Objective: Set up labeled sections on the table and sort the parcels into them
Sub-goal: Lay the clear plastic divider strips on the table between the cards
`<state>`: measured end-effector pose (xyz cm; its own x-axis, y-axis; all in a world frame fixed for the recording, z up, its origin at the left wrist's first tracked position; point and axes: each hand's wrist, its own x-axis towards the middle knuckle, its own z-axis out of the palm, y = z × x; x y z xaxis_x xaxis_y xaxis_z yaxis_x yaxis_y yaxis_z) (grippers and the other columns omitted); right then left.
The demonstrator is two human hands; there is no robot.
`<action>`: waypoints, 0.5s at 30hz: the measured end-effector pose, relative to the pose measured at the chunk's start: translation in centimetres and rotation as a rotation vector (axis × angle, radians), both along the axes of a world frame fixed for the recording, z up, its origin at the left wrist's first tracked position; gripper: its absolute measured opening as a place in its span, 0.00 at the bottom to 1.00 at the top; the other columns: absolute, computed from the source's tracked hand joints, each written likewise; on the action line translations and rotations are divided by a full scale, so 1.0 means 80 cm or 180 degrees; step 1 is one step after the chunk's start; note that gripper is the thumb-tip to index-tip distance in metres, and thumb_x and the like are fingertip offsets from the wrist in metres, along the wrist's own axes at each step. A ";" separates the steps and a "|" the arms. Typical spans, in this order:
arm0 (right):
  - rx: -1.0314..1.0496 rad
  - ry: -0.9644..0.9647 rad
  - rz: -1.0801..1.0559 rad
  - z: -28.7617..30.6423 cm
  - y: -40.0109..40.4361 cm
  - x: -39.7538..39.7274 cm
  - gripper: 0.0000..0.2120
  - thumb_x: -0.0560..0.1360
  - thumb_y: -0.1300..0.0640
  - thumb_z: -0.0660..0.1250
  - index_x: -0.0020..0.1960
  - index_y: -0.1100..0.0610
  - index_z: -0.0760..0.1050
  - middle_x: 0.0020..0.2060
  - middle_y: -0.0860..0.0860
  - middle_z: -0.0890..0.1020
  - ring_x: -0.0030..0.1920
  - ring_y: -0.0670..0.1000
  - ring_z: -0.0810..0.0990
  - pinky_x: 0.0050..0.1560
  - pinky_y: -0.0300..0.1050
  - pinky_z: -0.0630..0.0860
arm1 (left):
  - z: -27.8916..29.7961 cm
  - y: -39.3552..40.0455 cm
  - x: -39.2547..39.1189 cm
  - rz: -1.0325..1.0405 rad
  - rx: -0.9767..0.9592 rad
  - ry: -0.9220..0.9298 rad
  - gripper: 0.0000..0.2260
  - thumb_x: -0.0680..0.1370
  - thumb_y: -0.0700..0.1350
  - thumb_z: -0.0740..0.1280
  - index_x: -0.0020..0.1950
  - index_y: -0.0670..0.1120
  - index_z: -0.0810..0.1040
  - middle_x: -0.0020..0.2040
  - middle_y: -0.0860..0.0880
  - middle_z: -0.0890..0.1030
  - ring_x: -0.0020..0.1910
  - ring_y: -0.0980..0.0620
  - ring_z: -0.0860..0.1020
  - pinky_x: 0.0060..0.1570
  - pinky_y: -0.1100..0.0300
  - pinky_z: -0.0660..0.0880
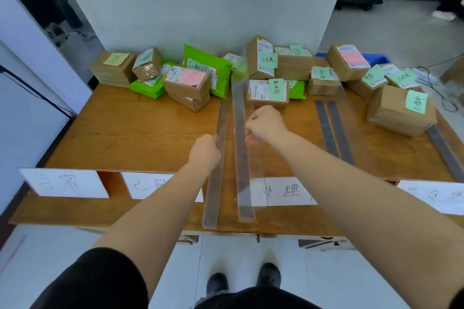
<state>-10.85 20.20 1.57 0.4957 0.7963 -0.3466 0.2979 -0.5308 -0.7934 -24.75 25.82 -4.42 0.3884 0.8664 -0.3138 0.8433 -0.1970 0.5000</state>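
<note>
Left grip (204,150): curled round a clear strip (216,173).
Right grip (266,124): a second clear strip (242,163) is pinched.
Desk (125,128): parcels (188,83) are heaped along the far edge; paper labels (67,183) are laid along the near edge.

The near left of the worktop (120,133) lies bare, so my left hand (204,152) has room to sweep there. Two clear strips (241,148) run front to back down the middle, splitting the surface. Boxes and green bags (208,68) crowd the whole far edge. On the right, dark strips (334,130) and a large box (399,113) narrow my right hand's (265,124) way.
</note>
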 end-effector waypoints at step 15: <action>-0.0531 -0.1007 0.0207 -0.074 0.034 -0.078 0.10 0.80 0.55 0.57 0.44 0.59 0.71 0.37 0.52 0.73 0.41 0.53 0.73 0.34 0.41 0.66 | -0.014 0.016 -0.018 0.0323 -0.1073 -0.1091 0.20 0.75 0.38 0.67 0.67 0.44 0.72 0.60 0.41 0.77 0.43 0.47 0.79 0.37 0.57 0.80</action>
